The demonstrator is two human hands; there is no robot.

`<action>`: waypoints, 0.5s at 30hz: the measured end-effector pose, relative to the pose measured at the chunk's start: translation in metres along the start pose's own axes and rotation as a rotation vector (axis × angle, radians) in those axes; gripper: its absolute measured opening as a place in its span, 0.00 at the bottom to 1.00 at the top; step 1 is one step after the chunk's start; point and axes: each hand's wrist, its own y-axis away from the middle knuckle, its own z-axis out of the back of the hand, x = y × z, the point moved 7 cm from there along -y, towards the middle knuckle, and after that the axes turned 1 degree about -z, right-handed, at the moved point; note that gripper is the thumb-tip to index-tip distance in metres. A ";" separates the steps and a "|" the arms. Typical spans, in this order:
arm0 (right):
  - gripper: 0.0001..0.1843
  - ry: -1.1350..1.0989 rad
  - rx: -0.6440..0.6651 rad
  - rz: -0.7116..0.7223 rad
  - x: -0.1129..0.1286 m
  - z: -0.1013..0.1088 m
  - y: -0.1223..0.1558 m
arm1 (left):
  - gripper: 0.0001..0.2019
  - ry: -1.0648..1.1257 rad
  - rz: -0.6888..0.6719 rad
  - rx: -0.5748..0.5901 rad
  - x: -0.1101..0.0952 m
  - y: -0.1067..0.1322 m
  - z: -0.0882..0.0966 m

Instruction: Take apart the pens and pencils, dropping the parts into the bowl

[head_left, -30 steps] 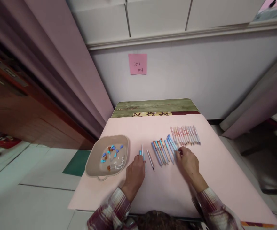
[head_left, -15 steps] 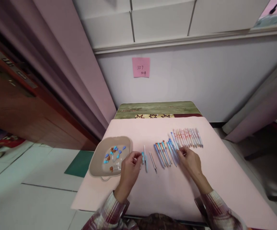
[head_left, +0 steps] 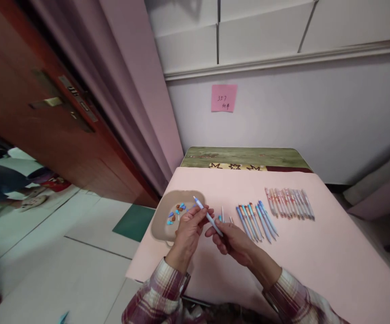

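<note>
Now left hand (head_left: 188,230), right hand (head_left: 234,241) on pen (head_left: 204,210)

Tray (head_left: 156,230) left, pen rows (head_left: 256,217) ahead; cloth (head_left: 333,263) open right.

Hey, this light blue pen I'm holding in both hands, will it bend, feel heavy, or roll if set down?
Probably stiff: the pen looks straight between the left hand and right hand. Likely light, as both hands merely pinch it. Its slim round barrel might roll on the flat pink mat.
</note>
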 end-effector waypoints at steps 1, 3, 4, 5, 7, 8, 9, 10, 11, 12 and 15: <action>0.28 -0.002 -0.016 0.021 0.001 -0.002 -0.004 | 0.13 -0.001 -0.016 -0.021 -0.003 -0.001 0.004; 0.24 0.026 -0.077 0.100 0.006 -0.004 -0.010 | 0.13 -0.006 -0.058 -0.056 -0.009 -0.002 0.011; 0.23 0.055 -0.115 0.152 0.010 -0.005 -0.012 | 0.13 -0.005 -0.078 -0.068 -0.012 -0.002 0.014; 0.22 0.087 -0.153 0.196 0.012 -0.005 -0.013 | 0.13 -0.003 -0.092 -0.074 -0.014 -0.003 0.017; 0.24 0.121 -0.210 0.207 0.012 -0.007 -0.015 | 0.13 -0.001 -0.101 -0.072 -0.016 -0.005 0.020; 0.25 0.120 -0.222 0.179 0.009 -0.008 -0.016 | 0.13 -0.003 -0.095 -0.065 -0.016 -0.005 0.021; 0.27 0.115 -0.221 0.142 0.005 -0.010 -0.017 | 0.14 -0.008 -0.087 -0.057 -0.016 -0.006 0.022; 0.29 0.106 -0.213 0.107 0.002 -0.011 -0.019 | 0.14 -0.013 -0.077 -0.053 -0.016 -0.007 0.023; 0.30 0.101 -0.207 0.094 0.001 -0.013 -0.020 | 0.14 -0.015 -0.069 -0.056 -0.016 -0.008 0.024; 0.29 0.102 -0.208 0.107 0.001 -0.014 -0.021 | 0.14 -0.014 -0.069 -0.065 -0.017 -0.008 0.026; 0.23 0.111 -0.249 0.197 0.008 -0.014 -0.022 | 0.13 -0.009 -0.092 -0.094 -0.020 -0.010 0.031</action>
